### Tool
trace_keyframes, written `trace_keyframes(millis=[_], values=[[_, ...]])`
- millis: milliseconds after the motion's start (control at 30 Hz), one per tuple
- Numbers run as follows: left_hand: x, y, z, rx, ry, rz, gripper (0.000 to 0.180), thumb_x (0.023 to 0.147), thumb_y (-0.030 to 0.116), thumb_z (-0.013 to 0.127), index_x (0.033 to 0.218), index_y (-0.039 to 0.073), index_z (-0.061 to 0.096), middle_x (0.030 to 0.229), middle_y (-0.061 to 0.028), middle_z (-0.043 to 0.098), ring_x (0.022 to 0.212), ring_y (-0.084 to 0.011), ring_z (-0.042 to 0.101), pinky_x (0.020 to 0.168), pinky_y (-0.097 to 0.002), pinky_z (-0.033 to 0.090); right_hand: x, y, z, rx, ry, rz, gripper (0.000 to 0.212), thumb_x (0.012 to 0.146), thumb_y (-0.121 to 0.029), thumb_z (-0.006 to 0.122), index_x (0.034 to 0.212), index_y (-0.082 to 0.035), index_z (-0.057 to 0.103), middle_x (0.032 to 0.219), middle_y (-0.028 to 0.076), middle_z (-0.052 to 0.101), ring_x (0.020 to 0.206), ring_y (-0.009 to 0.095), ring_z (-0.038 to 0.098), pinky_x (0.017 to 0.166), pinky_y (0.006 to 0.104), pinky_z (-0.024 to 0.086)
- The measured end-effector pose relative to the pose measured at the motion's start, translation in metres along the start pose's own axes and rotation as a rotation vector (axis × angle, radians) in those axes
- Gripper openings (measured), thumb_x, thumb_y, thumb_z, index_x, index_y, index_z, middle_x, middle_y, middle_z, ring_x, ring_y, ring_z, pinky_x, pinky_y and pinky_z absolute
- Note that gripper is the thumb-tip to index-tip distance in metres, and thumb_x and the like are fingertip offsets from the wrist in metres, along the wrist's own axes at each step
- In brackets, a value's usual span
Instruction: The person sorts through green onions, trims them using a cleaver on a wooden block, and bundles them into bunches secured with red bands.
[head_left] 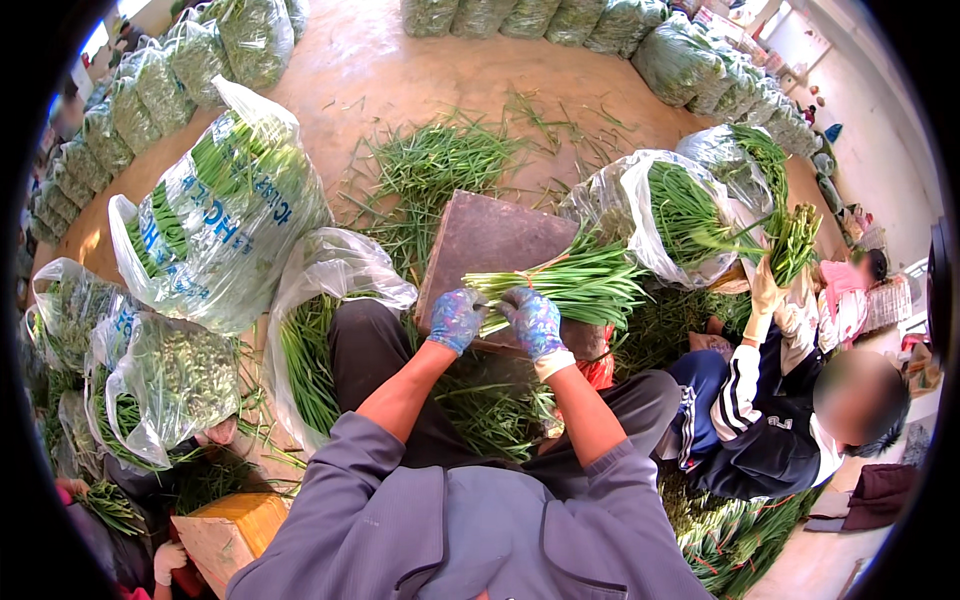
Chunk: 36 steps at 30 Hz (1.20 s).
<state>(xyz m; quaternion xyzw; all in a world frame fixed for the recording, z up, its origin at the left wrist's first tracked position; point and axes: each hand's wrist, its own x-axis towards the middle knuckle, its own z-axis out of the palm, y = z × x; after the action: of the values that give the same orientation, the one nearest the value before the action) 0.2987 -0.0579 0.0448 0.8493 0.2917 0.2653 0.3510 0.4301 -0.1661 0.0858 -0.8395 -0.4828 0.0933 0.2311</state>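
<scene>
A bundle of long green chives [585, 288] lies across the brown wooden block [485, 235] in front of me, an orange-red tie around it. Its pale cut ends face left and its leafy ends fan out to the right. My left hand [457, 318], in a blue patterned glove, is closed at the cut ends. In a matching glove, my right hand [534, 322] curls over the near side of the stems, below the tie. The fingertips of both hands are partly hidden among the stems.
Loose chives [440, 160] litter the floor beyond the block. A large filled plastic bag [220, 220] and an opened bag [340, 262] stand at my left. On the right, a co-worker [765, 420] holds a bunch of greens [795, 240] beside another open bag [640, 200].
</scene>
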Motion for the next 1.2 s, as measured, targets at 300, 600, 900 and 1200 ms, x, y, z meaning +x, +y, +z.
trace_keyframes(millis=[300, 600, 900, 1200], values=[[-0.001, -0.015, 0.008, -0.090, -0.039, -0.096, 0.018, 0.073, 0.016, 0.076, 0.088, 0.005, 0.073, 0.084, -0.0166, 0.071, 0.079, -0.0331, 0.069, 0.071, -0.0410, 0.054, -0.026, -0.032, -0.028, 0.973, -0.550, 0.201, 0.018, 0.089, -0.015, 0.067, 0.096, 0.001, 0.069, 0.078, 0.009, 0.068, 0.069, 0.014, 0.063, 0.062, 0.0324, 0.050], [0.000, -0.010, 0.001, -0.009, -0.039, -0.056, 0.016, 0.074, 0.016, 0.074, 0.087, 0.006, 0.074, 0.086, -0.0138, 0.071, 0.081, -0.0303, 0.069, 0.074, -0.0395, 0.054, 0.042, -0.008, -0.014, -0.215, -0.161, -0.306, 0.016, 0.086, -0.012, 0.059, 0.096, -0.006, 0.070, 0.094, 0.018, 0.067, 0.088, 0.037, 0.067, 0.079, 0.0464, 0.053], [0.005, -0.010, 0.006, 0.011, -0.086, -0.052, 0.017, 0.074, 0.015, 0.075, 0.088, 0.005, 0.073, 0.085, -0.0150, 0.071, 0.081, -0.0314, 0.069, 0.074, -0.0394, 0.054, 0.027, -0.026, -0.033, 0.953, -0.043, -0.162, 0.018, 0.090, -0.019, 0.064, 0.088, -0.002, 0.067, 0.084, 0.008, 0.065, 0.077, 0.022, 0.063, 0.069, 0.0372, 0.052], [0.002, -0.016, -0.002, -0.174, -0.103, -0.170, 0.020, 0.075, 0.008, 0.076, 0.092, 0.001, 0.071, 0.085, -0.0133, 0.073, 0.077, -0.0245, 0.070, 0.072, -0.0354, 0.054, -0.086, -0.049, -0.128, 1.339, -0.638, -0.468, 0.019, 0.080, -0.016, 0.072, 0.079, 0.002, 0.068, 0.080, 0.014, 0.067, 0.078, 0.026, 0.064, 0.070, 0.0337, 0.051]])
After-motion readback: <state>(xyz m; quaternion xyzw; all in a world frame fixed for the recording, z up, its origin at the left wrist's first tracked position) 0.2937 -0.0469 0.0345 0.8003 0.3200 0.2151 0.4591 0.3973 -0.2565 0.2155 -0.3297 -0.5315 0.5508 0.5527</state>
